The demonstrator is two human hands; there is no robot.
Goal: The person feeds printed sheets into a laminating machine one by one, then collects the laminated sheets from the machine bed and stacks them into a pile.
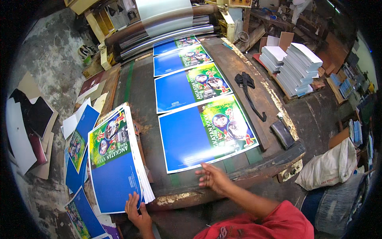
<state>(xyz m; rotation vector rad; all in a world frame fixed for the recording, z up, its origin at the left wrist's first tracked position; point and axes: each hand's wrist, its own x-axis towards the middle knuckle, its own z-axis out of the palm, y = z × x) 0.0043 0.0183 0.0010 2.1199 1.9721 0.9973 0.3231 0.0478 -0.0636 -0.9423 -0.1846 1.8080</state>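
Note:
A thick stack of printed cover sheets (pixel 115 175), blue with a green picture panel, stands at the left of the machine bed. At its near right corner my left hand (pixel 137 211) rests with fingers spread, fingertips touching the top sheet. My right hand (pixel 215 178) hovers over the bed's front edge, fingers apart. Its fingertips meet or nearly meet the front edge of the nearest printed sheet (pixel 183 139); contact is hard to judge. Beyond that sheet another printed sheet (pixel 175 89) and several more run in a row toward the rollers (pixel 167 40).
Loose printed sheets (pixel 81 213) lie left of the stack. On the bed's right side are a black strap (pixel 250 97) and a dark pouch (pixel 282 133). Tall paper stacks (pixel 298 67) stand at the far right, a white sack (pixel 328 167) nearer. Clear film (pixel 165 18) hangs over the rollers.

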